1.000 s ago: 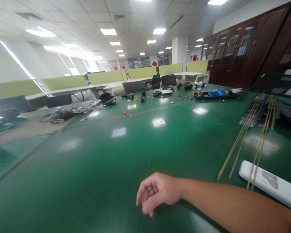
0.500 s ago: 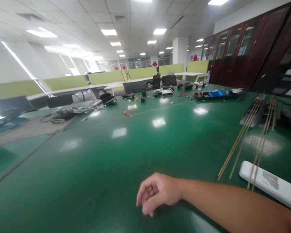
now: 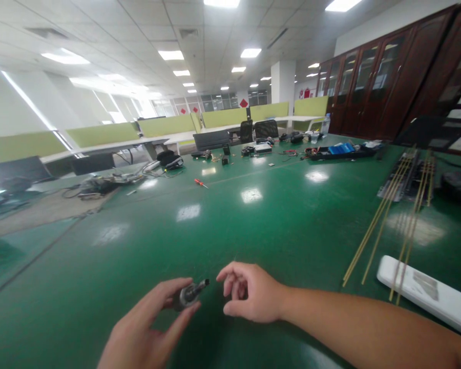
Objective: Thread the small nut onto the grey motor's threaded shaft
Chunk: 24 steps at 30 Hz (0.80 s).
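- Over the desk (image 3: 276, 225), our left grip (image 3: 146, 330) pinches a metal part (image 3: 190, 293).
- Just right of it, our right grip (image 3: 249, 292) hangs half-open.
- Beyond the part, desk spreads wide; rods (image 3: 372, 230) well right.

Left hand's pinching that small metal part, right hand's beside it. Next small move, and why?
Probably ease the right hand leftward to pinch the thin tip of the small metal part. The left hand grips only its thicker body, the tip points at the right hand's loosely curled fingers, and a small gap separates them.
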Motion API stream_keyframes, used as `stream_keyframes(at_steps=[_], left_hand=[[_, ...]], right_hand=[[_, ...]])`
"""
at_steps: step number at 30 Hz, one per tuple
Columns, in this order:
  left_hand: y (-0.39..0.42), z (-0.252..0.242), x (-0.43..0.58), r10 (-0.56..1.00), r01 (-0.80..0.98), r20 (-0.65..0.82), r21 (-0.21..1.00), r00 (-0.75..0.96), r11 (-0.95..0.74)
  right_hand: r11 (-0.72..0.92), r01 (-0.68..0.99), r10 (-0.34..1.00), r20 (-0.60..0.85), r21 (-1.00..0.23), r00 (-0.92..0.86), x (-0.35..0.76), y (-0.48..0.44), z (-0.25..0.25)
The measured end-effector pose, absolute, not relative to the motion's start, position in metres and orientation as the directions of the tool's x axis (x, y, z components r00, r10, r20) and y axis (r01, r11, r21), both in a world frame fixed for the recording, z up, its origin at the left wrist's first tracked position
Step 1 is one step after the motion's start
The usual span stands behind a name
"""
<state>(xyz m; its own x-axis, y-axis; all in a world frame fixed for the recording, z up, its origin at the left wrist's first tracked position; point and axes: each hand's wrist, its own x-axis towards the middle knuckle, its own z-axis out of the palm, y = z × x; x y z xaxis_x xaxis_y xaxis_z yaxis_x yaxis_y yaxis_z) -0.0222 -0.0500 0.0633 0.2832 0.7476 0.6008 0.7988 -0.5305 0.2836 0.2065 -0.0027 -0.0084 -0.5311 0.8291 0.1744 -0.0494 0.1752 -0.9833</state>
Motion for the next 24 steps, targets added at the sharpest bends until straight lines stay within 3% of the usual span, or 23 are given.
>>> stream_keyframes(at_steps=[3, 10, 24], left_hand=[[-0.037, 0.051, -0.002, 0.699, 0.738, 0.584, 0.235, 0.413, -0.633], [-0.036, 0.009, -0.008, 0.696, 0.754, 0.581, 0.200, 0.423, -0.625], [-0.035, 0.008, -0.005, 0.755, 0.685, 0.512, 0.374, 0.410, -0.625]], right_hand=[[0.252, 0.042, 0.860, 0.204, -0.967, -0.467, 0.206, -0.003, -0.011], [0.304, 0.192, 0.868, 0.188, -0.933, -0.459, 0.206, -0.006, -0.013], [0.245, 0.239, 0.896, 0.124, -0.940, -0.427, 0.199, -0.005, -0.012]])
